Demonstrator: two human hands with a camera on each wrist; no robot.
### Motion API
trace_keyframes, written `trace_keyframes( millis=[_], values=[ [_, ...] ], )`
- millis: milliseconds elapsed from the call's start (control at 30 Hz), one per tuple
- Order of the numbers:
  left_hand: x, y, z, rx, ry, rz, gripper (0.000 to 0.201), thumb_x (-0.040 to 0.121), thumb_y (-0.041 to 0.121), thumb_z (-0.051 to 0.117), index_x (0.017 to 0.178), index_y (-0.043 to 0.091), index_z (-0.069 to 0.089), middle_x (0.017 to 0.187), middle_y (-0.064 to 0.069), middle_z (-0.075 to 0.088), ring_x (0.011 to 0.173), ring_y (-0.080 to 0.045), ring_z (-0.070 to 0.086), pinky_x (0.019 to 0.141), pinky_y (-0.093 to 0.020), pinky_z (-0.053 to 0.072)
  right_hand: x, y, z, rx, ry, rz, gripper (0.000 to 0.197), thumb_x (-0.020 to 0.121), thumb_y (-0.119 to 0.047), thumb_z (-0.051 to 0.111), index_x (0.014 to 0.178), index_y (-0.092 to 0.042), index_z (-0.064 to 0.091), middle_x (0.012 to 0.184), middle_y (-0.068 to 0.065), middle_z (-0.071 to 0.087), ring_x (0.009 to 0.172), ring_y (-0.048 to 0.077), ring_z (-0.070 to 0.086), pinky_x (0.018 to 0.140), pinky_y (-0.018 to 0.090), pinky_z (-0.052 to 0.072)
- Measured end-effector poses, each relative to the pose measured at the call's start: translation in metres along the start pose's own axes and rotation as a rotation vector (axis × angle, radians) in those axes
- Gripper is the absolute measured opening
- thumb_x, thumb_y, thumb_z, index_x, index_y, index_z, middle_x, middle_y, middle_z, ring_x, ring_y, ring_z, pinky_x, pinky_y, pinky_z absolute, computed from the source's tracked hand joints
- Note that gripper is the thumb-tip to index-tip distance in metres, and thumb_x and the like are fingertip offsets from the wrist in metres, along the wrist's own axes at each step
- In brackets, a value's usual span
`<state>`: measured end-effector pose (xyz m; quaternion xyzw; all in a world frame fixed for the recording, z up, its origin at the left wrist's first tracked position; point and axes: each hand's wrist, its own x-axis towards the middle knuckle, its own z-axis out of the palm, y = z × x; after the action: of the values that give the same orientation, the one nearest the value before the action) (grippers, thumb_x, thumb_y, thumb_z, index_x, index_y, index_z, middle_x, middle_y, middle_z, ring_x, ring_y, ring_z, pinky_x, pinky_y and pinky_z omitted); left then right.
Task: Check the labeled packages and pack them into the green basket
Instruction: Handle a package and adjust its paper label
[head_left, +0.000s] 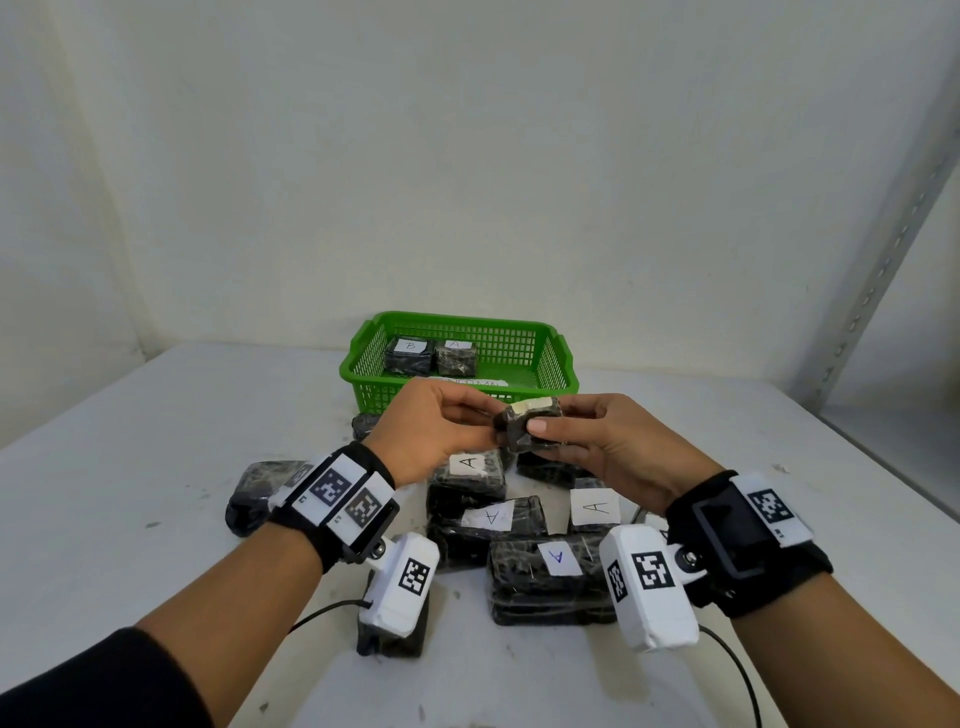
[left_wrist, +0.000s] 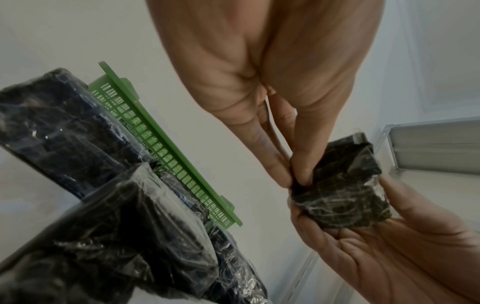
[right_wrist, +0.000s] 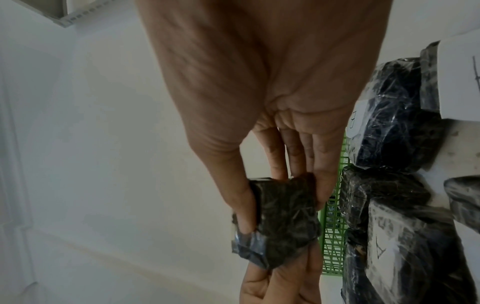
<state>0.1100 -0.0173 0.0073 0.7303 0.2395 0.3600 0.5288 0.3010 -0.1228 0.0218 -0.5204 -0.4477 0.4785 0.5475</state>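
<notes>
- Bench (head_left: 156, 467): wrapped, lettered packages (head_left: 558, 556) lie heaped within reach.
- Green basket (head_left: 563, 364) behind already holds 2, labels up.
- Left hand (head_left: 431, 431) and right hand (head_left: 608, 441) both pinch 1 small package (head_left: 524, 423) aloft, likely turning it to check its label.

In the head view, the green basket (head_left: 558, 358) sits at frame centre against the wall, its right half bare, while two wrapped packages (head_left: 431, 356) fill its left part. Below it, a pile of black packages (head_left: 519, 525) crowds the middle of the counter (head_left: 130, 441), touching one another. The counter lies open at the frame's left and right, and a metal shelf upright (head_left: 883, 249) stands along the right edge.
</notes>
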Motion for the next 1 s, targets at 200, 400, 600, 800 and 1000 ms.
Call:
trace_keyframes(
  millis=[200,400,600,800,1000],
  values=[
    [0.002,0.002,0.001,0.012,0.033,0.049,0.027,0.071,-0.004,0.081,0.096,0.007,0.077,0.090,-0.008,0.078,0.085,-0.018,0.075,0.075,-0.023,0.059,0.000,-0.004,0.002,-0.010,0.036,0.018,0.063,0.067,-0.013,0.084,0.125,0.005,0.068,0.123,0.019,0.074,0.113,0.028,0.073,0.101,0.036,0.058],
    [0.004,0.003,-0.003,0.086,0.040,0.139,0.030,0.074,-0.013,0.074,0.095,0.009,0.077,0.096,-0.003,0.077,0.094,-0.018,0.073,0.085,-0.027,0.058,-0.005,-0.008,0.008,-0.008,-0.017,0.182,0.048,0.080,-0.029,0.078,0.118,-0.002,0.071,0.115,0.026,0.073,0.095,0.032,0.074,0.091,0.037,0.063],
    [-0.001,-0.003,0.000,-0.179,-0.063,0.024,0.040,0.088,-0.008,0.061,0.126,0.007,0.062,0.122,-0.011,0.068,0.109,-0.024,0.068,0.086,-0.035,0.058,-0.002,-0.001,0.010,0.007,0.110,0.059,0.040,0.087,0.006,0.073,0.125,-0.001,0.063,0.113,0.022,0.076,0.101,0.040,0.074,0.099,0.052,0.058],
    [0.002,-0.004,0.002,-0.062,-0.045,0.074,0.056,0.071,0.004,0.084,0.122,0.017,0.066,0.115,-0.006,0.072,0.106,-0.023,0.069,0.094,-0.040,0.056,-0.004,0.000,0.011,-0.008,0.162,-0.022,0.045,0.082,0.002,0.079,0.124,-0.003,0.064,0.116,0.020,0.075,0.109,0.043,0.072,0.102,0.055,0.055],
    [0.003,-0.002,0.003,-0.022,-0.006,0.162,0.051,0.063,-0.001,0.088,0.108,0.014,0.068,0.107,-0.004,0.073,0.104,-0.020,0.069,0.097,-0.042,0.054,-0.008,-0.007,0.014,0.037,0.053,0.103,0.050,0.076,-0.041,0.076,0.116,-0.011,0.073,0.107,0.018,0.076,0.099,0.034,0.075,0.096,0.041,0.060]
  ],
)
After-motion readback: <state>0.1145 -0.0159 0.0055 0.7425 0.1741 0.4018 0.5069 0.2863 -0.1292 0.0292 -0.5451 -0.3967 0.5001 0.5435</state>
